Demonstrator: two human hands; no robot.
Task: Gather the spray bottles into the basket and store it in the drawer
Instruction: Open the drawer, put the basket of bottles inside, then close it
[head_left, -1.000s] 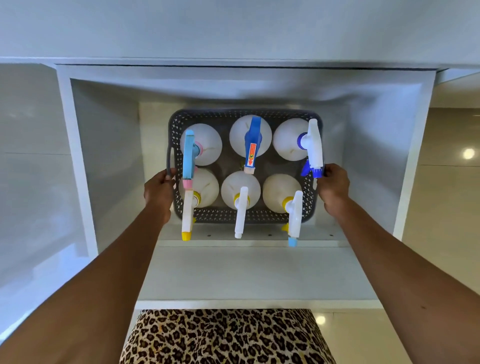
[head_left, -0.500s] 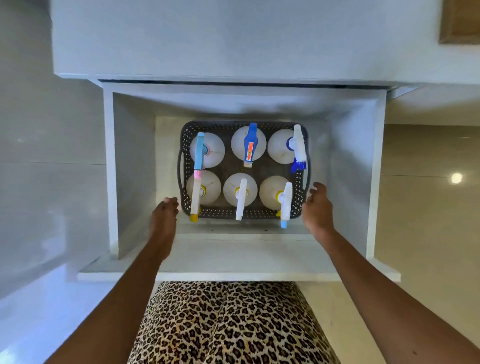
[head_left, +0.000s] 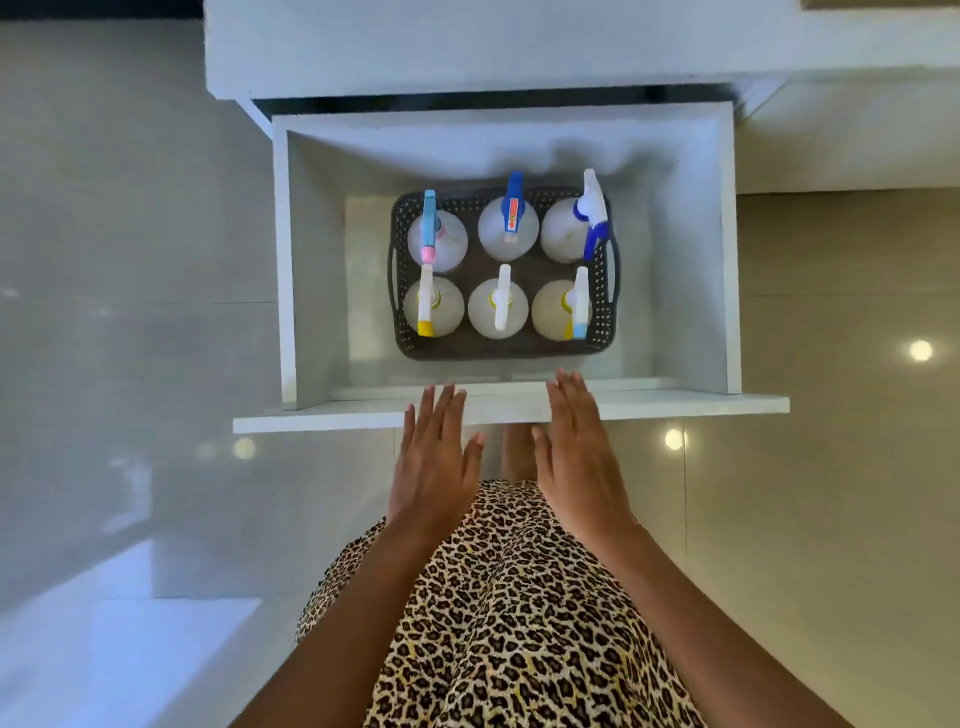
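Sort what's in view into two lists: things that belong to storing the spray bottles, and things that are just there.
Part of the job:
- six spray bottles, standing in the basket
- dark basket, set inside the drawer
- open white drawer
- left hand and right hand, flat and empty at the drawer front

Just there:
- glossy tiled floor
- leopard-print garment

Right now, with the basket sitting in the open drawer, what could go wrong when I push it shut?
The tall spray heads, such as the white-and-blue trigger bottle at the back right of the dark perforated plastic basket, might catch the cabinet edge above the white drawer. The left hand and right hand lie flat over the front panel, so fingers curling over could get pinched.
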